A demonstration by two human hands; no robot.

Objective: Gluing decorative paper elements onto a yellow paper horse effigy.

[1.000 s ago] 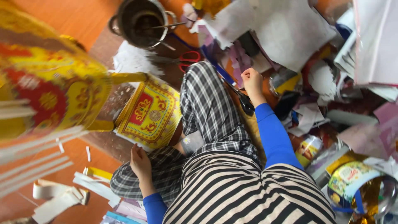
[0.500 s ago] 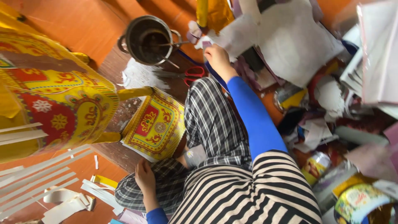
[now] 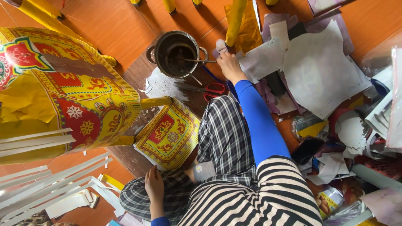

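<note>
The right hand (image 3: pixel 228 62) reaches far out and pinches the handle of a brush (image 3: pixel 200 61) that lies across the rim of the pot (image 3: pixel 178 53), bristles over the dark paste inside. The left hand (image 3: pixel 154 186) rests slack and empty on the near knee, propping the sitter. Red scissors (image 3: pixel 211 88) lie just beside the pot, within reach.
</note>
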